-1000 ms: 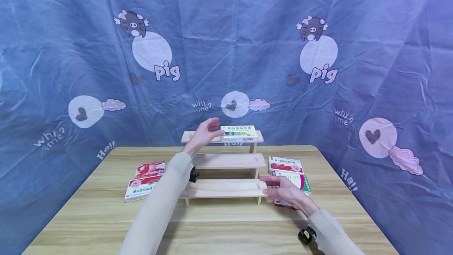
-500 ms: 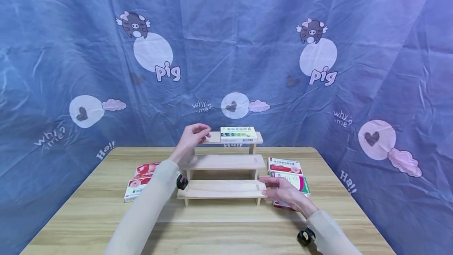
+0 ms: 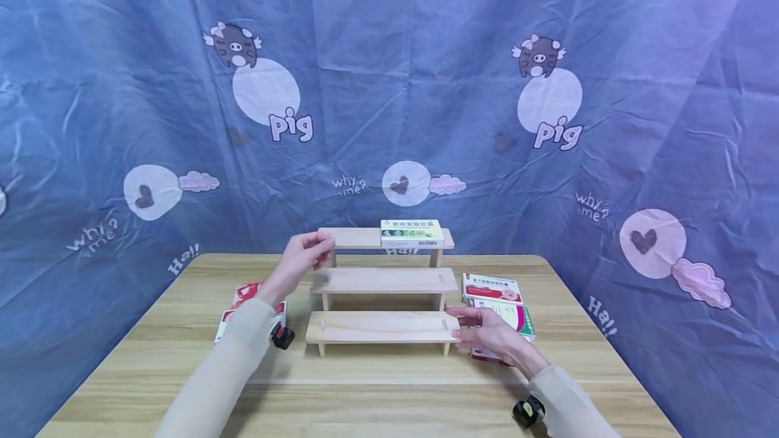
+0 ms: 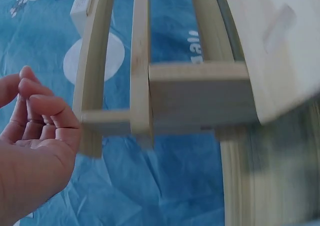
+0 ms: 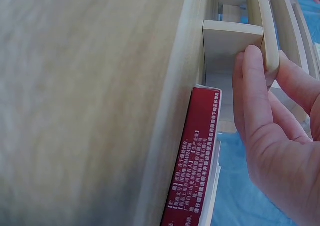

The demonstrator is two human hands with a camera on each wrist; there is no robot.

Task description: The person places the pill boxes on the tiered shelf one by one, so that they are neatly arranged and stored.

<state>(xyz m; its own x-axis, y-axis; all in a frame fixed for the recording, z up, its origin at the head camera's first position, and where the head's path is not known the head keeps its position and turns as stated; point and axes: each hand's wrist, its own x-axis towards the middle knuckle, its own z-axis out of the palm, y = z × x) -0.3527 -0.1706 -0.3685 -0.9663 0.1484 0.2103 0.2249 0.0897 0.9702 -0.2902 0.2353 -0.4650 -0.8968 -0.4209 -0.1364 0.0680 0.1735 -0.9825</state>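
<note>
The left hand [image 3: 304, 257] is loosely curled with nothing in it, just by the left end of the top step; whether it touches the wood I cannot tell. The right hand [image 3: 491, 334] pinches the right end of the bottom step of the wooden stand [image 3: 383, 326], which stands between both hands. A twist or lift by that one-sided grip could rock the stand. The green-and-white box [image 3: 412, 234], lying flat on the top step to the right of the left hand, might then slide off, since no lip guards the edge. The right hand could also nudge the medicine boxes [image 3: 491, 288] beside and under it, and the left sleeve [image 3: 222, 363] could brush the red-and-white boxes [image 3: 246, 293] beneath it. The stand is pale, smooth, bare planks on short legs; the cartons are crisp-edged printed card. Around the hands spreads a streaky wood-grain table [image 3: 365, 411], and beyond them hangs creased blue cloth [image 3: 389, 100]
</note>
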